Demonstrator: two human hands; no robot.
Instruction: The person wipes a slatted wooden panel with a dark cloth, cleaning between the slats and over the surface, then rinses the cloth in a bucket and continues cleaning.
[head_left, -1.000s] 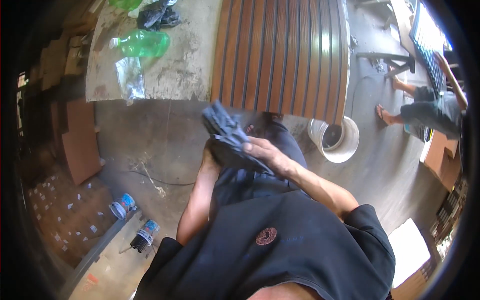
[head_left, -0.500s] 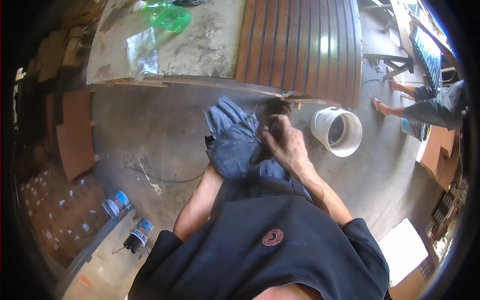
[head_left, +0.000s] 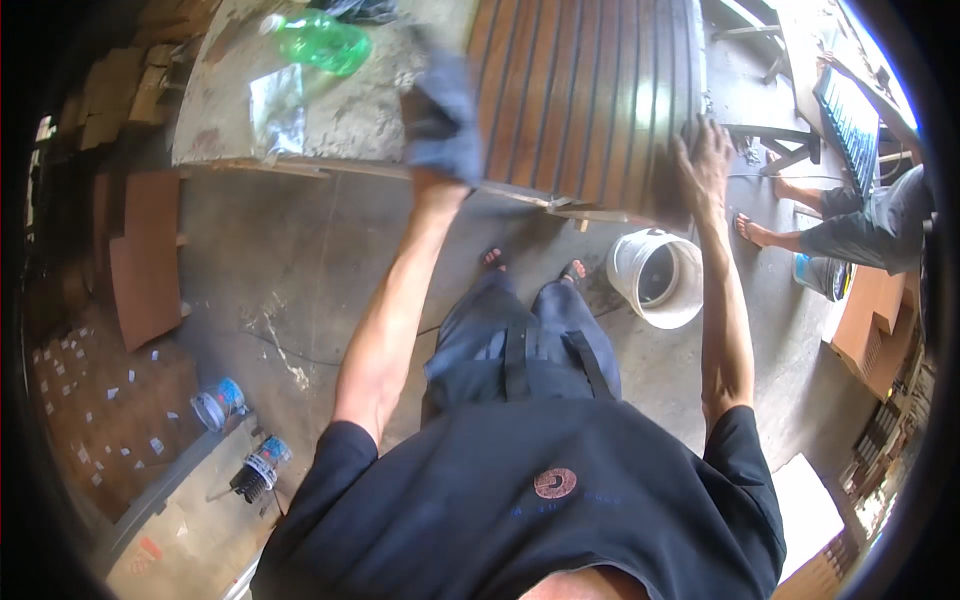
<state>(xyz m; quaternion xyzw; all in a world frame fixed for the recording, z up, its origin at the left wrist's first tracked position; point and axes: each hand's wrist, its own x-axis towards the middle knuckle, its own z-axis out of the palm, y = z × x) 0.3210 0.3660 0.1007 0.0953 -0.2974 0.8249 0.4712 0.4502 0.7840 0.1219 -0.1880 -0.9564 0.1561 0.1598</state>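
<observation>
A grey-blue cloth (head_left: 442, 125), smeared by motion, covers my left hand (head_left: 440, 182) by the left edge of the slatted wooden panel (head_left: 570, 100). The fingers of that hand are hidden under the cloth, which it holds. At the panel's near right corner is my right hand (head_left: 707, 165), fingers stretched out and apart, palm down along the edge. The panel is brown with dark lengthwise grooves and lies on a stained worktable (head_left: 390, 135).
A green plastic bottle (head_left: 320, 42) and a clear plastic bag (head_left: 277, 110) lie on the table's left. Below the panel's near edge stands a white bucket (head_left: 625, 268). Paint pots (head_left: 262, 466) are at lower left. Another person's legs (head_left: 860, 225) show at right.
My hands were together at my waist with the cloth on the left one. They have spread apart and reached forward, the cloth hand to the panel's left edge, the right hand to its right edge.
</observation>
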